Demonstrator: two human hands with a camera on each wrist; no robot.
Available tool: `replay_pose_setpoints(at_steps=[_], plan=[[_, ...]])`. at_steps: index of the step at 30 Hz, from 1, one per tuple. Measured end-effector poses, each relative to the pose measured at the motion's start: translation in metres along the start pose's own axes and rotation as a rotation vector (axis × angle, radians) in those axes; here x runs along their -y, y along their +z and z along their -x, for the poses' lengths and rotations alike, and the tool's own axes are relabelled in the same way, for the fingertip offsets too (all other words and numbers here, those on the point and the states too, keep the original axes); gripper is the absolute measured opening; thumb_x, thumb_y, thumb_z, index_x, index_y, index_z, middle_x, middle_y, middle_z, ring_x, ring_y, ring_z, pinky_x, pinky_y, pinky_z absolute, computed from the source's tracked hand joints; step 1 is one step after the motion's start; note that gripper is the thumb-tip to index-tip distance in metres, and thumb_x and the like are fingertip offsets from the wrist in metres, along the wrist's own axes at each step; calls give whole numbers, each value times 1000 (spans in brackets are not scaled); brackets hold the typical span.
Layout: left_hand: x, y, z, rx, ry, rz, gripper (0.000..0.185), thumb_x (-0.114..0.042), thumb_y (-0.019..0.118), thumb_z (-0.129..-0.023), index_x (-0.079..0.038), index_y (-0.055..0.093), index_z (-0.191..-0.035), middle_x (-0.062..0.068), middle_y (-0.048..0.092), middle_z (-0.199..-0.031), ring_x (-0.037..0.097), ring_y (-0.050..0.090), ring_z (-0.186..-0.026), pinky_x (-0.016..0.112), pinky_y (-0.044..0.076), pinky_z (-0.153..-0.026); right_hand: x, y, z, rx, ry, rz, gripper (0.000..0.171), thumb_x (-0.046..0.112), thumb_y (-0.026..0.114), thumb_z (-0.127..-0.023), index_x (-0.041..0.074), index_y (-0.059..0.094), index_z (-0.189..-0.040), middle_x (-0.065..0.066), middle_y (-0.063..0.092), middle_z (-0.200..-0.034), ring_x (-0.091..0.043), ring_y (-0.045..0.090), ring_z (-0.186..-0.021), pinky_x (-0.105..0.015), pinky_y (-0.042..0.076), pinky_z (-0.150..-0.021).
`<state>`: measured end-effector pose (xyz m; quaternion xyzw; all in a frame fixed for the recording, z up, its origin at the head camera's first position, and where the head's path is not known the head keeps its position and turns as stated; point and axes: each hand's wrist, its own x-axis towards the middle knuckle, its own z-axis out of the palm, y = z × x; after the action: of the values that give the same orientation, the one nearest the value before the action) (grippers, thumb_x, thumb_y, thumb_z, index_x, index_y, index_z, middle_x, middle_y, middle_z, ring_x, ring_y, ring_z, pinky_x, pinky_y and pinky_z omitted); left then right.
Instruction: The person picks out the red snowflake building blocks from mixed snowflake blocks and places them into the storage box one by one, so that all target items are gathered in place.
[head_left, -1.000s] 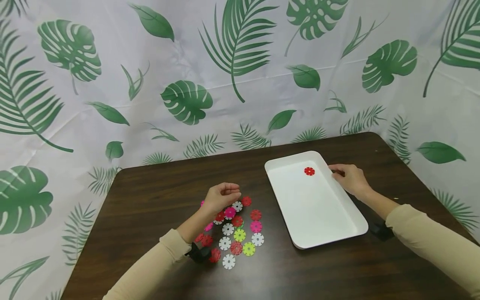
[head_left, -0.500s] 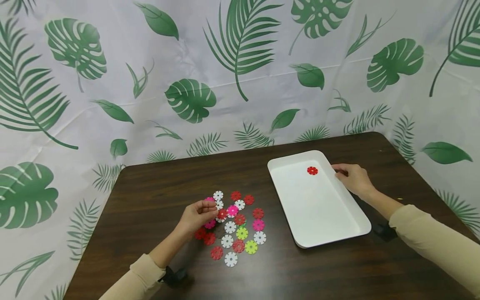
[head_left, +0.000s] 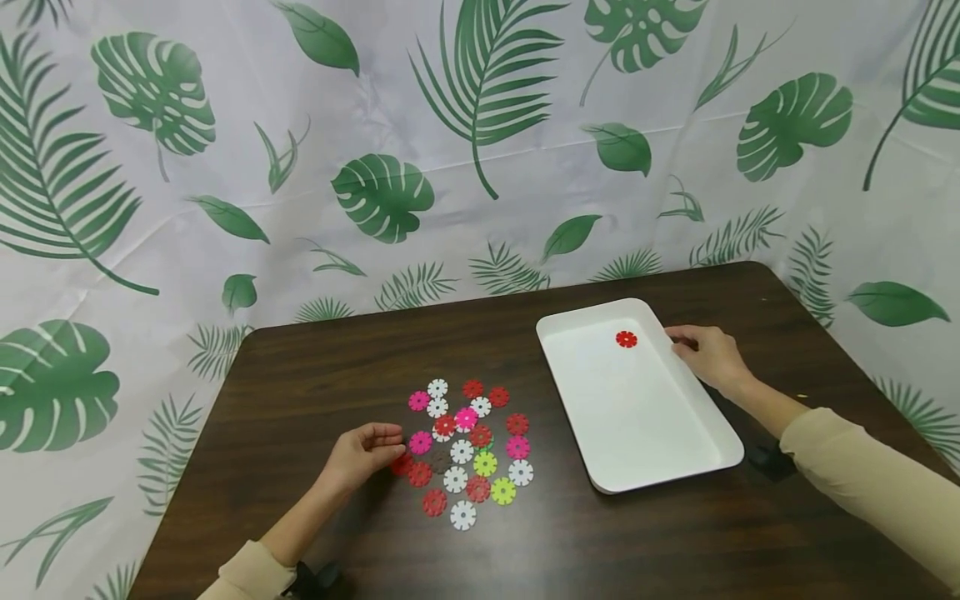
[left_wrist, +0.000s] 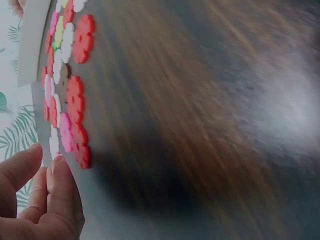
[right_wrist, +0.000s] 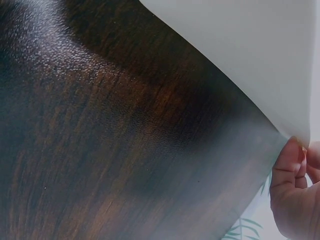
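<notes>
My left hand (head_left: pixel 360 457) hovers at the left edge of a loose cluster of notched, flower-shaped plastic discs. Its fingers and thumb are apart with nothing between them in the left wrist view, close to a red disc (left_wrist: pixel 80 145) at the cluster's end. A brown disc (head_left: pixel 439 460) and a white disc (head_left: pixel 455 479) lie among the red, pink and yellow ones. On the right, my right hand (head_left: pixel 711 360) pinches the far right rim of a white tray (head_left: pixel 566 400). One red disc (head_left: pixel 626 339) lies inside the tray, toward its far end.
Everything lies on a dark wood-grain table (head_left: pixel 322 367) with rounded far corners. Behind it hangs a white cloth (head_left: pixel 300 208) printed with green leaves. The tray stands to the right of the discs, with a strip of tabletop between.
My left hand has drawn back leftward from above the discs to the cluster's left edge, uncovering several of them. My right hand stays at the tray rim.
</notes>
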<state>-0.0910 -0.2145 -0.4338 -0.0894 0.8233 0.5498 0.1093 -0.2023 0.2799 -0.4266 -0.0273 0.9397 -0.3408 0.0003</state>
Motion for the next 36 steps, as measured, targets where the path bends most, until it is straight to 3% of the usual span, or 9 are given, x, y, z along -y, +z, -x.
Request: replay_pose_setpoints(at_steps=[13,20,28,36], plan=[[10,-4,7,-35,22,-148,33,-6,75,-78,4,65,-107,14,69,-99,18,67,-82,23,55,-69,2,0,1,10,0,-9,32,2,52,-93,-8,55,-124,-35,55,-119,-34,59,-83,-32,55,-61],[12,-2,7,-51,61,-225,32,-8,78,-75,1,67,-104,10,69,-96,17,66,-81,24,55,-66,0,1,0,4,-5,-2,32,2,52,-93,-8,55,-123,-34,56,-118,-35,59,-84,-35,56,-64],[14,0,7,-65,93,-285,32,-7,81,-71,-2,68,-100,6,69,-91,13,64,-78,22,53,-65,0,1,0,-1,-7,5,32,2,52,-93,-9,55,-123,-34,56,-116,-34,58,-82,-31,54,-61],[20,3,5,-81,160,-377,29,-5,83,-68,-4,70,-94,4,66,-87,11,61,-75,22,52,-66,0,2,1,3,1,7,32,2,52,-94,-8,54,-124,-35,55,-118,-34,59,-82,-36,56,-63]])
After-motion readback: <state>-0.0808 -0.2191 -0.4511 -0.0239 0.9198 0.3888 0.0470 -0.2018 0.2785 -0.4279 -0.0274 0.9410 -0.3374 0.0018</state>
